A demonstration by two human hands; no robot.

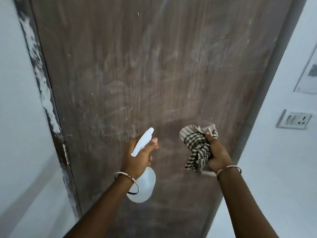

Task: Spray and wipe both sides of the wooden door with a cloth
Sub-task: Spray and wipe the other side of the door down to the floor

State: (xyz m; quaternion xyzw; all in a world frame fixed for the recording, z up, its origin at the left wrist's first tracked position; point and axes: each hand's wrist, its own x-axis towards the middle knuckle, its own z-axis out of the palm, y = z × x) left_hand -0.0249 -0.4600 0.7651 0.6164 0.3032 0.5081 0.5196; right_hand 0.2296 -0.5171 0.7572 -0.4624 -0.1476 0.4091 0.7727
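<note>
Door (154, 74), brown with a wood grain, fills the middle of the view straight ahead of the person, standing between a pale wall (17, 117) on the left and another on the right. Its face is covered in pale smears, swirls and downward streaks, with a few white specks. The dark frame (42, 83) on its left is blotched with white paint, and a hinge (66, 152) shows lower on that edge. No writing can be read: a sheet (308, 76) on the right wall bears a dark print too blurred to make out, and the marks on the switch plate (294, 120) below it are too small. The left hand (137, 155) is closed around the neck of a translucent white bottle (144, 188), fingers curled under the sprayer head and thumb lying along its right side. The nozzle points up towards the door and the round body hangs below the hand. A bangle (127, 179) sits on that wrist. The right hand (217, 155) is closed tight on a bunched cloth (195, 148), checked in dark and pale stripes. Part of the cloth spills above the fingers and part hangs below the palm. The cloth is close to the door's lower right, but whether it touches the wood cannot be told. A second bangle (228, 169) circles the right wrist, and a pale bar (208, 172) shows just beneath that hand; what it is cannot be told. The two hands are apart, at about the same height.
</note>
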